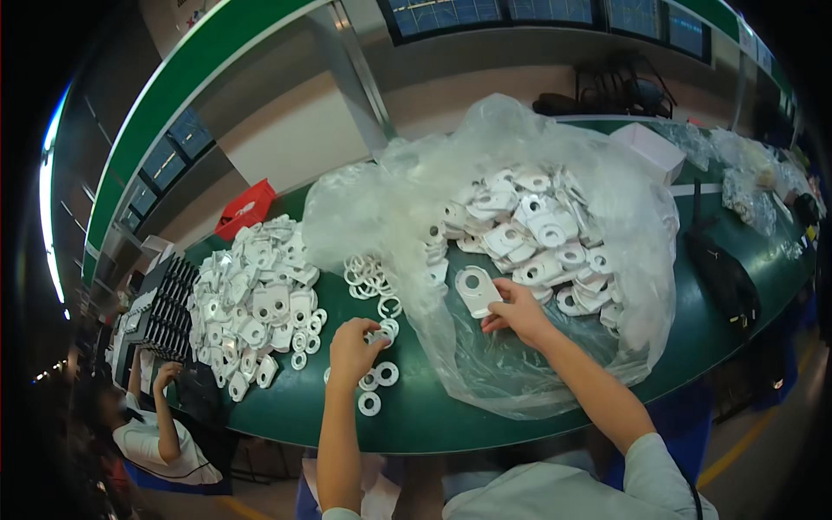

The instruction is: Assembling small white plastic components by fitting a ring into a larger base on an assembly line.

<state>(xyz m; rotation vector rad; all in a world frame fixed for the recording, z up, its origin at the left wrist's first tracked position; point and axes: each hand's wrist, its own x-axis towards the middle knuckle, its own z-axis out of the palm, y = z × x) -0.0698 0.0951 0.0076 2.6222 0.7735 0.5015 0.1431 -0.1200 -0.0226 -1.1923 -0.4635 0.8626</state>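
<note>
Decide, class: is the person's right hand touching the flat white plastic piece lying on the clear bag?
Touching. The head view shows the right hand fingertips resting on the white plastic piece, no gap.

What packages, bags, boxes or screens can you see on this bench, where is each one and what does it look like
Big clear plastic bag: centre-right of the green table, open, crumpled, holding white flat parts; right hand rests in it.
Red bin: far left edge, angular, small pale label.
White box: far right, rectangular, open.
Small clear bags: far right end, crumpled.
Black tray: left end, ribbed.
Dark panels: overhead, gridded, possibly screens.
</note>
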